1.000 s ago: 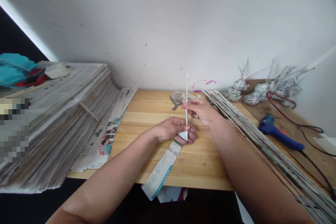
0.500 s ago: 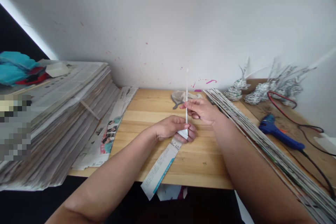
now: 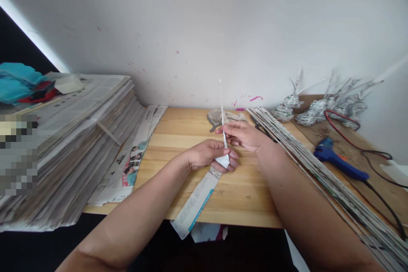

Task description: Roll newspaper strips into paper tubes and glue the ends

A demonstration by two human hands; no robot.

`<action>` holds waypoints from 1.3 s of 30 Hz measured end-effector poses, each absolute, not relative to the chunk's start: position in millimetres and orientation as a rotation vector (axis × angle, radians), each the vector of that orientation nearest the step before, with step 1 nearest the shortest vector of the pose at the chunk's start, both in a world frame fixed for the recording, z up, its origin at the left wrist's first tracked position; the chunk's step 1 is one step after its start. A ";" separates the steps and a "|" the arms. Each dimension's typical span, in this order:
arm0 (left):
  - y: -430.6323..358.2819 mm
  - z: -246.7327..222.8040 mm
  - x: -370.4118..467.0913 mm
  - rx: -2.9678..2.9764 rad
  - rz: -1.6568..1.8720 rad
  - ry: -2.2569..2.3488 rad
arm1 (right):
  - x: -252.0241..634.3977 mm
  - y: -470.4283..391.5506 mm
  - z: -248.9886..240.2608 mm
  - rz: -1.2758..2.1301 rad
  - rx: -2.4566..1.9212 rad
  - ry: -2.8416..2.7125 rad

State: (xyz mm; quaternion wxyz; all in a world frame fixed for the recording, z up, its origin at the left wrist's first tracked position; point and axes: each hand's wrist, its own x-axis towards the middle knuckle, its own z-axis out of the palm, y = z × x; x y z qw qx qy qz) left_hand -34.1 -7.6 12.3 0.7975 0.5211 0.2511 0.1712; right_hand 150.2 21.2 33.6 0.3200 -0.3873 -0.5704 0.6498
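We are pinching thin white stick (image 3: 221,102) with right hand (image 3: 242,134), fingers closing on it, stick leaning toward 12 o'clock. Left hand (image 3: 208,155) fingers are clenching rolled end of newspaper strip (image 3: 196,203) at bench (image 3: 178,136) centre. Strip is trailing to 7 o'clock over bench edge. Rolled paper tubes (image 3: 318,174) are lying at 3 o'clock, newspaper stack (image 3: 73,136) at 9 o'clock.

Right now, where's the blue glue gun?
In the head view, the glue gun lies on the right of the table, just beyond the paper sticks.
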 end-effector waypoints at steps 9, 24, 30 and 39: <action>-2.2 10.9 -33.1 1.132 0.551 0.697 | 139.3 20.6 34.0 1.375 -1.130 -1.538; 13.6 16.3 -40.7 0.899 1.140 0.929 | 112.0 11.5 25.1 1.272 -1.203 -1.425; 16.6 17.6 -44.0 0.871 1.135 0.946 | 115.9 12.2 28.8 1.303 -1.272 -1.378; 20.1 21.3 -45.4 0.737 1.139 0.964 | 114.1 12.2 26.2 1.232 -1.286 -1.366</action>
